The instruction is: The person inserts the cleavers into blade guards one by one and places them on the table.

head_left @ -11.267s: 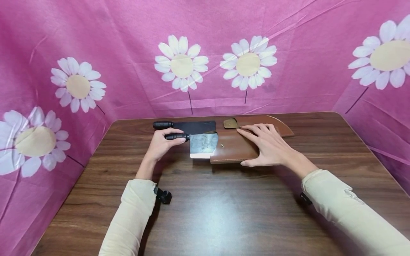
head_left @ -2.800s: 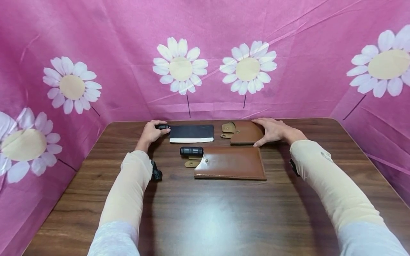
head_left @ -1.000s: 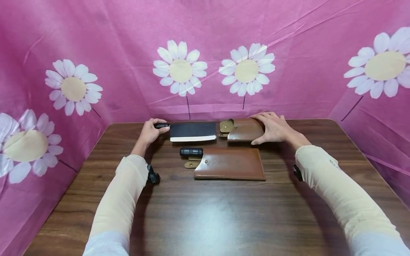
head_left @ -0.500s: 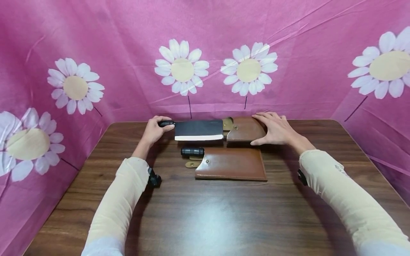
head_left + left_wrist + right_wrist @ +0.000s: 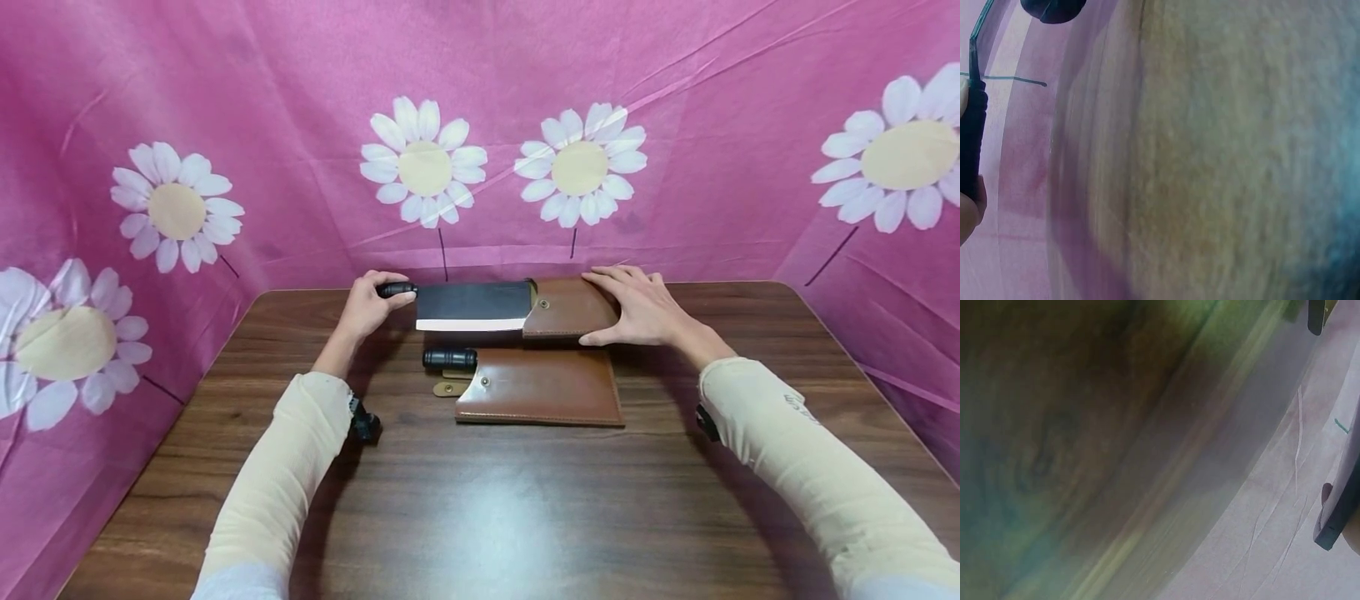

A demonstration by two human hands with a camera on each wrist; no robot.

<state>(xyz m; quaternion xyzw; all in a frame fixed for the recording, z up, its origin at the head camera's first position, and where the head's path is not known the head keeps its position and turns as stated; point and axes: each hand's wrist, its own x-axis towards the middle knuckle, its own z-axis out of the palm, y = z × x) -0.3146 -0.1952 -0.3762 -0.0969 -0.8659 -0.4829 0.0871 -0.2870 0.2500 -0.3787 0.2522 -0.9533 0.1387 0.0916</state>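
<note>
In the head view my left hand (image 5: 366, 310) grips the black handle of a cleaver (image 5: 472, 304) near the table's back edge. The dark blade lies level, with its bright edge towards me. Its right end sits at the mouth of a brown leather sheath (image 5: 573, 308), apparently just inside. My right hand (image 5: 643, 310) holds that sheath from the right, thumb at the front edge and fingers at the back. At its left edge, the left wrist view shows the cleaver handle (image 5: 971, 137) between fingers. The sheath's edge (image 5: 1338, 512) appears in the right wrist view.
Closer to me lies a second brown sheath (image 5: 543, 387) with a black handle (image 5: 449, 358) sticking out and a tan snap strap (image 5: 452, 389) beside it. The wooden table (image 5: 487, 508) ends at a pink flowered cloth (image 5: 300, 167) behind and at the sides.
Over the last second the cleaver has moved right until its blade meets the sheath, covering the tan flap. Since the oldest frame, the other cleaver's blade has gone into the front sheath.
</note>
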